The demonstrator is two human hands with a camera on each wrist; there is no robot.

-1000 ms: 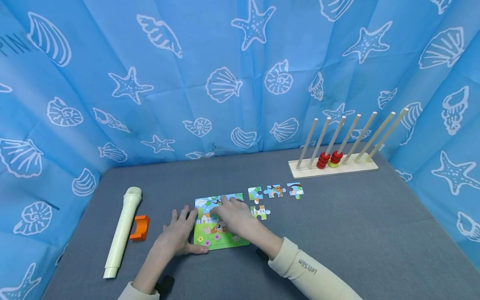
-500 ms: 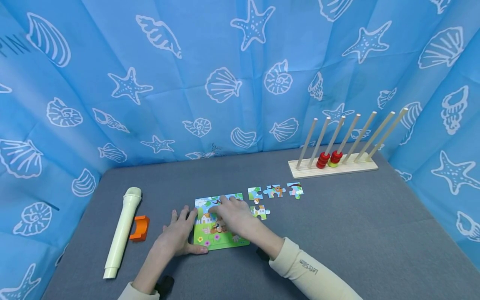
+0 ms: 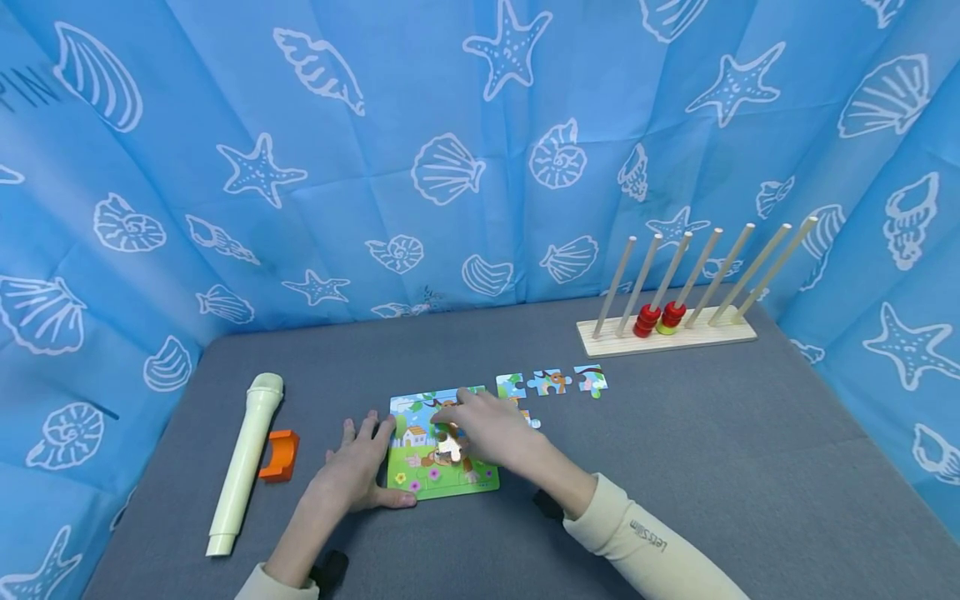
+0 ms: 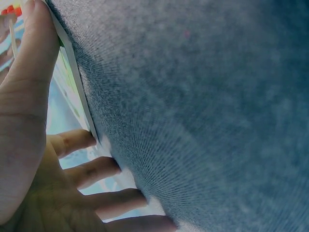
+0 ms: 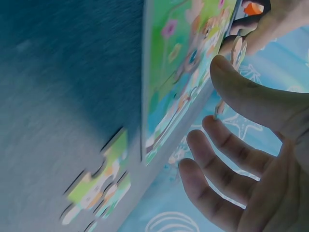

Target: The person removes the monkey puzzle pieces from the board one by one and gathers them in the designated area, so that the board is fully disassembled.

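The puzzle piece (image 3: 449, 447) is over the middle of the puzzle board (image 3: 455, 481), its face catching the light; I can't tell whether it touches. The right hand (image 3: 491, 427) pinches it in a grip of thumb and forefinger, likely so the piece can be turned freely, the other fingers reaching past. The left hand (image 3: 356, 468) lies spread, its grip wide along the board's left edge and near corner, apparently so the board won't slide. Just right, three loose pieces (image 3: 550, 382) sit in a row; a fourth piece (image 3: 527, 413) is partly hidden behind the right hand, which also blocks the board's upper right. Across the tabletop (image 3: 637, 467) are a peg stand (image 3: 720, 333), microphone (image 3: 246, 467) and orange block (image 3: 280, 457).
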